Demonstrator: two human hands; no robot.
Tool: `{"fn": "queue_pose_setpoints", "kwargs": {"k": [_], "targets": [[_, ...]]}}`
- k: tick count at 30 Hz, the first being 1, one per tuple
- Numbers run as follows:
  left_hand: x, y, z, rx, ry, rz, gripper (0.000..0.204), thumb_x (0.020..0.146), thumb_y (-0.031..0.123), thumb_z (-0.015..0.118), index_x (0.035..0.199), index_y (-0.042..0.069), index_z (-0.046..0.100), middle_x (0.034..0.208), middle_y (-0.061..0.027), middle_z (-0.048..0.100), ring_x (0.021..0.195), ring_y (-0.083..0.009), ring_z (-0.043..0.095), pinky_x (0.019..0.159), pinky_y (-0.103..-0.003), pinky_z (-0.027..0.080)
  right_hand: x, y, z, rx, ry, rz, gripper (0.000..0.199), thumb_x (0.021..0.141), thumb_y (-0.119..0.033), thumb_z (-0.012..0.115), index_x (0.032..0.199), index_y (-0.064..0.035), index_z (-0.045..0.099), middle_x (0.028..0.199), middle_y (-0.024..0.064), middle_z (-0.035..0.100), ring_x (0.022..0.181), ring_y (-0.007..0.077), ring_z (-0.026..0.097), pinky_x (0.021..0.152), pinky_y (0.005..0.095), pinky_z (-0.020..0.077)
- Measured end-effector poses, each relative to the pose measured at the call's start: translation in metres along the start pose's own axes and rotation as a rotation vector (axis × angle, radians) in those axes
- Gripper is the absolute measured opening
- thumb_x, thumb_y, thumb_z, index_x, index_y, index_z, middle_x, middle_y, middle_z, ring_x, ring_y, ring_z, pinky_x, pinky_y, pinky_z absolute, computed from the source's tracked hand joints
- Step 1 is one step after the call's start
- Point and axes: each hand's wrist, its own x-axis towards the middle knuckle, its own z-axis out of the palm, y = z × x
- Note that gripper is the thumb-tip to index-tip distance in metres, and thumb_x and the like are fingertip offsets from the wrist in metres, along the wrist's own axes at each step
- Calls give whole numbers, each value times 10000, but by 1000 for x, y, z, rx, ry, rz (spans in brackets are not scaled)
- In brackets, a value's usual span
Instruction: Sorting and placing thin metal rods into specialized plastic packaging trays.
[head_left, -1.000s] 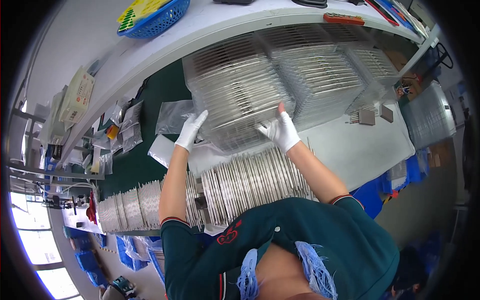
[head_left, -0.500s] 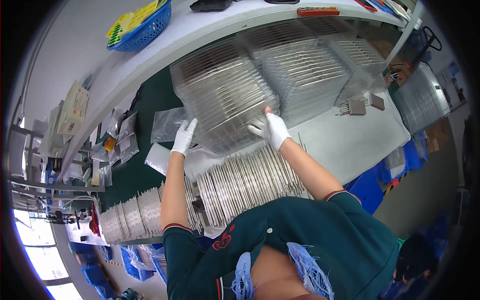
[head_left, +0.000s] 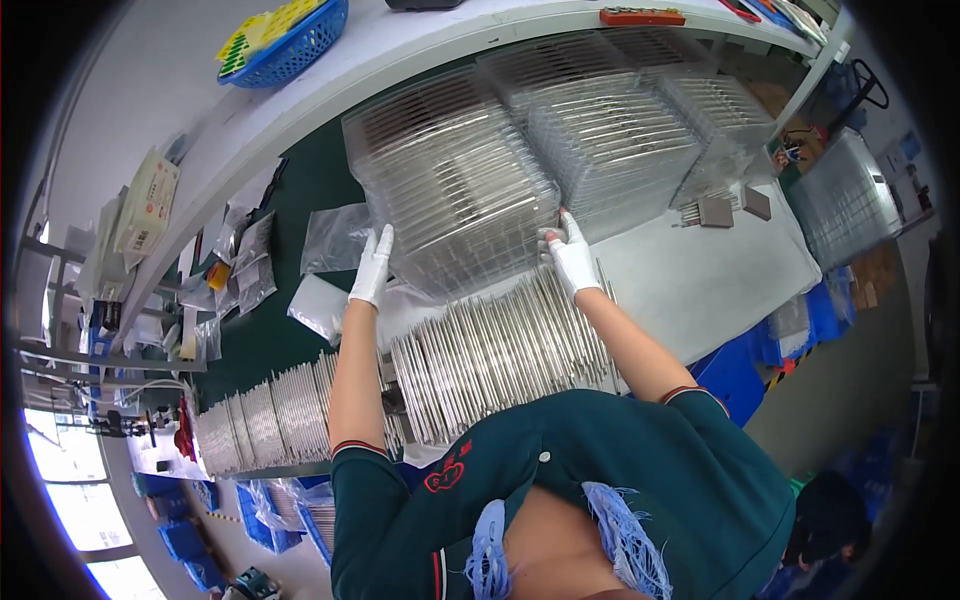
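Clear plastic trays holding rows of thin silver metal rods form a tall stack (head_left: 455, 190) in front of me. My left hand (head_left: 372, 268), in a white glove, lies along the stack's left side with its fingers stretched out. At the front right corner, my right hand (head_left: 573, 262), also gloved but with bare fingertips showing, rests against the trays, its fingers apart. Between my forearms and the stack lies a long row of loose silver rods (head_left: 490, 355), packed side by side. Another row of rods (head_left: 270, 425) continues to the left.
More filled tray stacks (head_left: 620, 140) stand to the right. Beside them are brown-grey blocks with pins (head_left: 715, 211) on a white sheet (head_left: 700, 285). Plastic bags (head_left: 335, 238) lie left. A shelf (head_left: 400, 50) with a blue basket (head_left: 290, 55) crosses above the bench.
My right hand has shifted right, from the stack's front to its right corner, and turned more upright. My left hand has risen slightly along the left side. The view has shifted a little.
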Motion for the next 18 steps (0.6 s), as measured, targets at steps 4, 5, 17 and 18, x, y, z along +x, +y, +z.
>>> {"fn": "queue_pose_setpoints", "kwargs": {"k": [4, 5, 17, 18], "targets": [[-24, 11, 14, -215, 57, -62, 782, 848, 510, 481, 1398, 33, 194, 1442, -141, 222, 1327, -253, 220, 1061, -343, 213, -6, 5, 15, 95, 18, 11, 596, 869, -4, 470, 1390, -127, 208, 861, 67, 564, 717, 128, 578, 591, 241, 500], [-25, 8, 17, -247, 65, -36, 771, 855, 495, 480, 1398, 32, 190, 1442, -139, 221, 1329, -249, 215, 1060, -345, 214, -8, 6, 14, 95, 19, 12, 596, 869, -4, 470, 1390, -127, 208, 861, 67, 564, 717, 128, 578, 591, 241, 500], [-24, -23, 13, -288, 163, 67, 633, 910, 426, 411, 1368, 13, 269, 1416, -102, 296, 1303, -218, 274, 1053, -335, 228, -35, -6, -19, -222, -171, -74, 588, 905, -166, 491, 1391, -26, 189, 1131, 161, 561, 943, 202, 590, 812, 275, 471], [-30, -49, -6, -162, 194, 156, 619, 923, 384, 418, 1375, 4, 233, 1378, -178, 339, 1258, -271, 353, 1037, -319, 259, -46, -6, -19, -200, -227, -29, 566, 904, -187, 499, 1373, -15, 233, 1125, 160, 564, 945, 200, 589, 809, 274, 475]]}}
